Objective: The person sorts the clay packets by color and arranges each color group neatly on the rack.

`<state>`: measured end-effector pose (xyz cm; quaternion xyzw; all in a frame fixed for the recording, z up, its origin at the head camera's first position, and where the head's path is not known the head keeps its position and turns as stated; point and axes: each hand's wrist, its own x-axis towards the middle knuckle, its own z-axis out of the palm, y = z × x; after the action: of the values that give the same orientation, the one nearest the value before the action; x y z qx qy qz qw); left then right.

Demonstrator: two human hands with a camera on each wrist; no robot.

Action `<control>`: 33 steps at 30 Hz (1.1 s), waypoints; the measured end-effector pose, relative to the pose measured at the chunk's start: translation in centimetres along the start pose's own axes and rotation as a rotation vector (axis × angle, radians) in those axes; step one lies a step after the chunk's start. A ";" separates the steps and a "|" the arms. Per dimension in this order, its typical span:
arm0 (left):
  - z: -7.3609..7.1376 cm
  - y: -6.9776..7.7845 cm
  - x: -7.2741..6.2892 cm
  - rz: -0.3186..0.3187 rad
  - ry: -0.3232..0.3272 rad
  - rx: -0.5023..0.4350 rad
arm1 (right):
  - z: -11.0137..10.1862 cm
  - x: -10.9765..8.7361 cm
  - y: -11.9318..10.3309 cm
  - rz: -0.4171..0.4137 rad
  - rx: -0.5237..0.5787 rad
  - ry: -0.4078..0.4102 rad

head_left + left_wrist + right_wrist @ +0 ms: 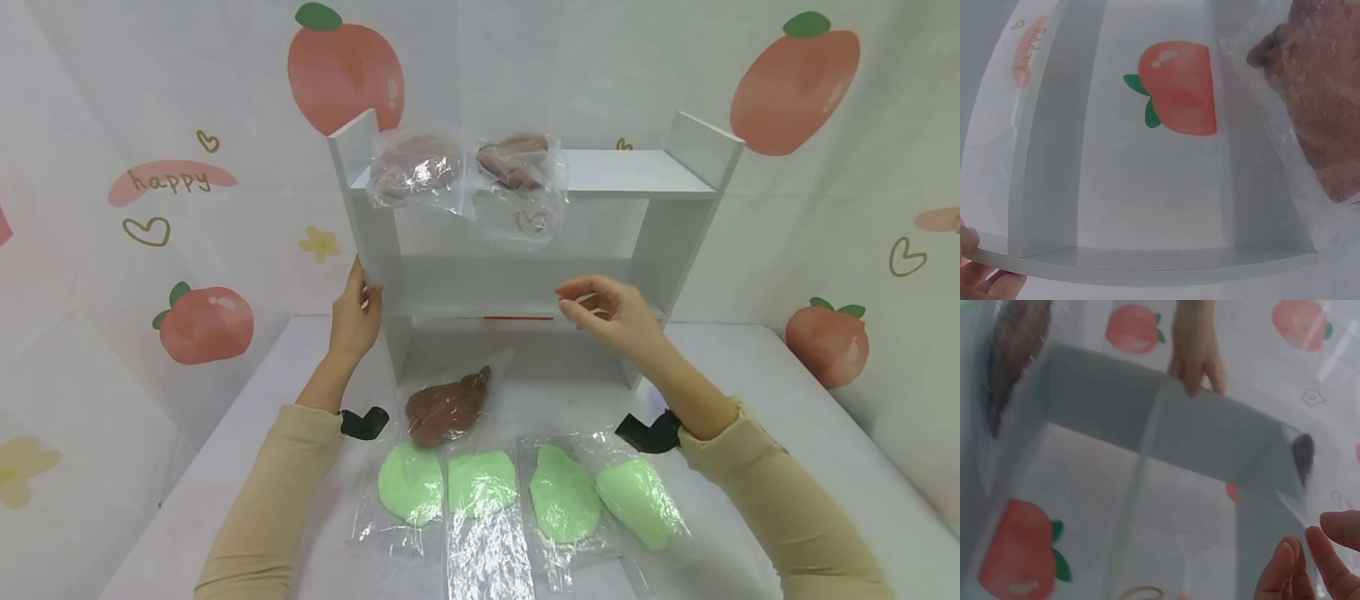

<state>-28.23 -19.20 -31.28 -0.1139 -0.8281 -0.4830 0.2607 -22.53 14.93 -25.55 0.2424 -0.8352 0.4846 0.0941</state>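
A white two-tier shelf [678, 237] stands on the table. My left hand [356, 318] grips the edge of its left side panel, thumb and fingers on either side of the board in the left wrist view. In front of the middle tier hangs my right hand [613, 315], its fingers loosely bent and holding nothing. Two clear bags with brownish-pink, meat-like pieces lie on the top tier: one bag [417, 164] at the left, the other bag [516, 160] beside it, its plastic drooping over the edge. A bagged brown drumstick-shaped piece [447, 408] lies before the shelf.
Several bagged flat pale-green pieces [482, 483] lie in a row at the near side of the table [750, 375]. A thin red strip [517, 317] shows along the middle tier. A fruit-printed white cloth [510, 67] hangs behind.
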 end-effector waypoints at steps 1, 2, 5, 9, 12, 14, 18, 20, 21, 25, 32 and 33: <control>0.0 0.0 0.0 0.002 0.002 0.002 | 0.5 -0.2 0.5 0.005 0.015 -0.020; 0.0 0.0 0.0 0.003 0.002 0.003 | 1.1 -0.4 0.9 0.011 0.024 -0.039; 0.1 0.0 0.0 0.004 -0.001 0.004 | 2.8 -1.1 2.2 0.040 0.047 -0.089; 0.1 0.0 0.0 0.002 -0.007 0.001 | 4.7 -1.8 3.5 0.090 0.078 -0.154; 0.1 -0.1 0.1 -0.002 -0.007 -0.002 | 5.8 -2.1 4.1 0.127 0.121 -0.200; 0.1 -0.1 0.1 -0.009 -0.005 -0.002 | 6.4 -2.3 4.4 0.153 0.142 -0.223; 0.1 -0.1 0.1 -0.019 -0.003 0.001 | 7.4 -2.7 5.2 0.213 0.163 -0.253; 0.1 -0.1 0.1 -0.018 -0.002 0.002 | 8.0 -2.9 5.6 0.237 0.179 -0.268; 0.1 -0.1 0.1 -0.017 -0.001 0.002 | 8.3 -3.0 5.8 0.247 0.189 -0.276; 0.1 -0.1 0.1 -0.008 0.004 0.006 | 9.5 -3.3 6.6 0.293 0.236 -0.306; 0.1 -0.1 0.1 -0.006 0.004 0.004 | 11.5 -3.5 8.2 0.354 0.320 -0.361; 0.1 -0.2 0.1 -0.006 0.003 0.002 | 11.7 -3.5 8.5 0.358 0.334 -0.368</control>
<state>-28.39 -19.22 -31.37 -0.1103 -0.8285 -0.4832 0.2606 -22.78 9.47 -39.41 0.1872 -0.7763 0.5721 -0.1872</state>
